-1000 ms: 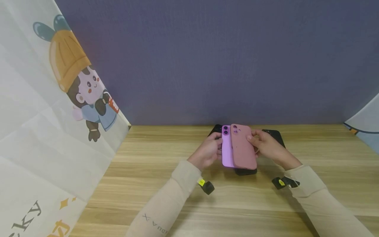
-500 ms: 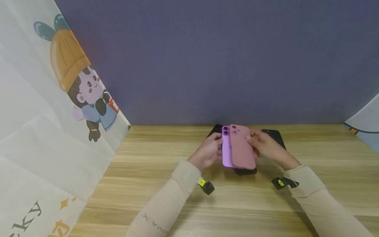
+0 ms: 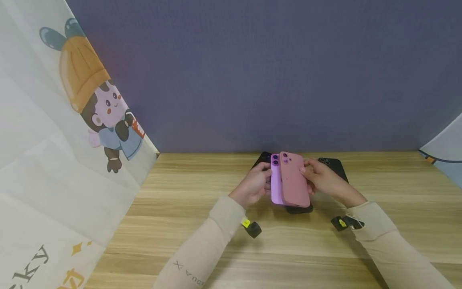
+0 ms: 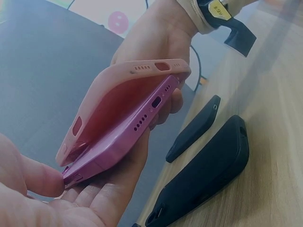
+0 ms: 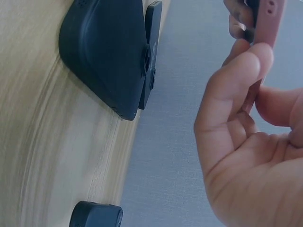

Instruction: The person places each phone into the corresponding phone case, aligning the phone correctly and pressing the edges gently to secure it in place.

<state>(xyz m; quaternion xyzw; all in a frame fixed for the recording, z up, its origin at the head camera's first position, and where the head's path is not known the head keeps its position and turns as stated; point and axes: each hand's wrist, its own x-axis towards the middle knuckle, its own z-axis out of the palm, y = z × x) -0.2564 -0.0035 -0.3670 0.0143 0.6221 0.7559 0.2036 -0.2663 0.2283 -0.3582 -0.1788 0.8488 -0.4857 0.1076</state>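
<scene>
Fingers of the left hand [image 3: 252, 185] hold a purple phone [image 3: 276, 184] by its edge. The right hand [image 3: 326, 179] keeps its grip clamped on a pink case [image 3: 294, 182], tilted partly over the phone, above the worktop [image 3: 180, 192].

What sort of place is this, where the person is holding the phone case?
Probably an indoor tabletop workspace, though the wider room is not visible: a wood-grain table, a plain dark panel behind it, and a white sheet with a cartoon figure at the picture's left.
</scene>
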